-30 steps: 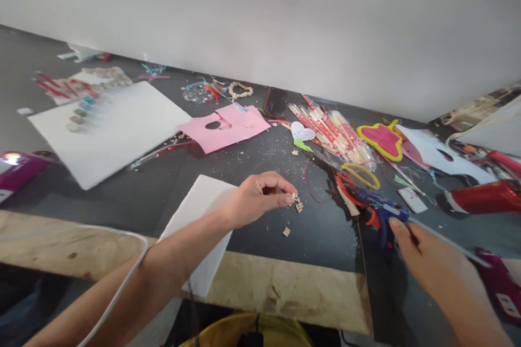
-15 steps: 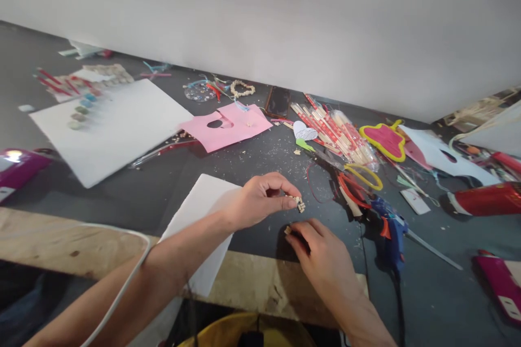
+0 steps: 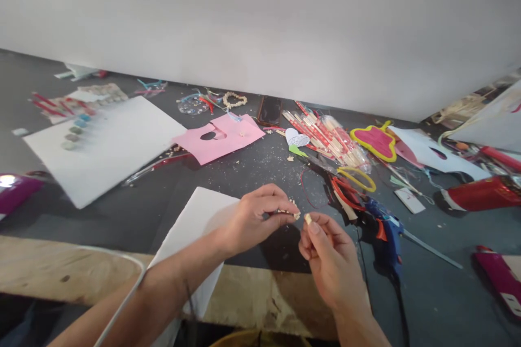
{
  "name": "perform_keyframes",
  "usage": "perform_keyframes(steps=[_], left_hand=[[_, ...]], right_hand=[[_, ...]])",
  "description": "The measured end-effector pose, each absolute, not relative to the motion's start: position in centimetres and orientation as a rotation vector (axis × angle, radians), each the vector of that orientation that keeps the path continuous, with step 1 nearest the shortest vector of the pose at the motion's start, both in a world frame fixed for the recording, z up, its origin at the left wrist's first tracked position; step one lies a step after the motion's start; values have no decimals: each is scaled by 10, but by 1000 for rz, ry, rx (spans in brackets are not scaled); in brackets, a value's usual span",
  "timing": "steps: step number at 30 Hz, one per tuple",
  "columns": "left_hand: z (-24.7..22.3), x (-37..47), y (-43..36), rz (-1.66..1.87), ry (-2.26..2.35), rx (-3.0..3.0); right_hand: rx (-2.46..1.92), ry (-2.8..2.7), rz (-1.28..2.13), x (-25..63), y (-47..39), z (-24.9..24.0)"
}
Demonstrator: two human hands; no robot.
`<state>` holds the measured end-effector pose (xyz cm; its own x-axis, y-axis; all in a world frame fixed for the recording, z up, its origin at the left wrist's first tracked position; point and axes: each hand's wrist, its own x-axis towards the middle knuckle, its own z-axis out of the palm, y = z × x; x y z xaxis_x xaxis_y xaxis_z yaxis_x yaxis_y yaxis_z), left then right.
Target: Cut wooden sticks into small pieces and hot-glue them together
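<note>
Above the dark tabletop, my left hand [image 3: 264,219] pinches a small cluster of pale wooden pieces [image 3: 296,216] between thumb and fingertips. Just to its right, my right hand [image 3: 334,255] is closed on a single pale wooden piece [image 3: 308,218], held between thumb and index finger. A narrow gap separates the two hands' fingertips. Under my left wrist lies a sheet of white board [image 3: 207,203]. A blue hot glue gun [image 3: 391,241] rests to the right of my right hand, beside orange-handled pliers [image 3: 345,192].
A larger white board [image 3: 122,146] bears small coloured blocks. Pink paper [image 3: 232,138], a phone [image 3: 269,110] and bundled chopsticks [image 3: 325,138] lie further back. A heart-shaped ring of pale pieces [image 3: 235,100] sits near the wall. A red can [image 3: 482,195] lies at right; a white cable [image 3: 132,282] crosses my left forearm.
My right hand has turned and risen, bringing its wooden piece close to the cluster in my left hand. My left hand stays nearly in place. The camera view has shifted slightly.
</note>
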<state>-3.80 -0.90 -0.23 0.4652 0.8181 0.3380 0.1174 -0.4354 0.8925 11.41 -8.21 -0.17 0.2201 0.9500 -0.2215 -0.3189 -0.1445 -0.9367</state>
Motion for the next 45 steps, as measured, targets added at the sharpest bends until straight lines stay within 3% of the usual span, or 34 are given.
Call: perform_keyframes(steps=[7,45], left_hand=[[-7,-38,-12,1088,717,2084],[-5,-38,-13,1213,641,2132]], right_hand=[[-1154,-619,1370,105,-80,-7],[-1104,-745,1386,109,-83,-18]])
